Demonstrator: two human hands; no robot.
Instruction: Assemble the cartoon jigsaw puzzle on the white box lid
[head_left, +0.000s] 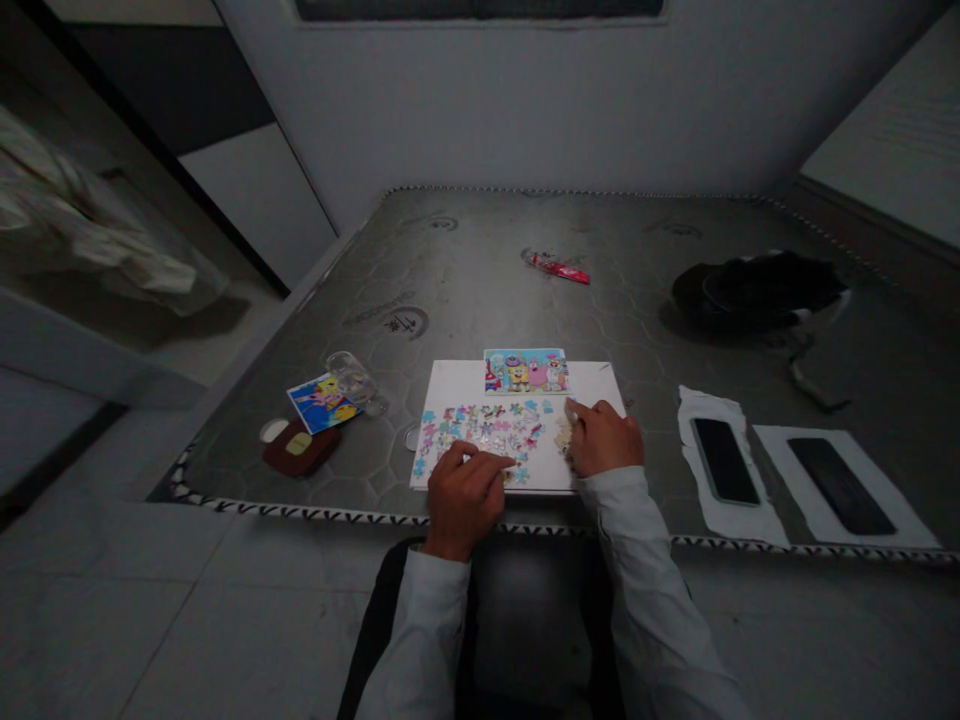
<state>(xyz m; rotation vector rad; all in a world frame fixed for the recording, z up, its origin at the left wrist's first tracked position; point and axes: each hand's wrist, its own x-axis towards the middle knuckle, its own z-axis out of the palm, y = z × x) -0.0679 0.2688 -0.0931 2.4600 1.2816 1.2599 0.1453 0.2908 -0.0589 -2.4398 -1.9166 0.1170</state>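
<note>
Many small jigsaw puzzle pieces (469,425), mostly blue and pink, lie spread on a white board (454,375). My left hand (465,495) rests over the board's front edge, its index finger stretched across the lower pieces. On the right side of the board, my right hand (606,440) has its fingers curled together; anything between the fingertips is too small to make out. Beside it sits a group of tan-looking pieces (562,437), partly hidden by this hand. A cartoon picture card (527,372) lies along the board's far edge.
Left of the board are another cartoon card (324,402), crumpled clear plastic (352,380) and a brown case (300,450). A red wrapper (559,268) lies farther back. Two dark phones (724,460) on white sheets and a black bag (761,290) are to the right.
</note>
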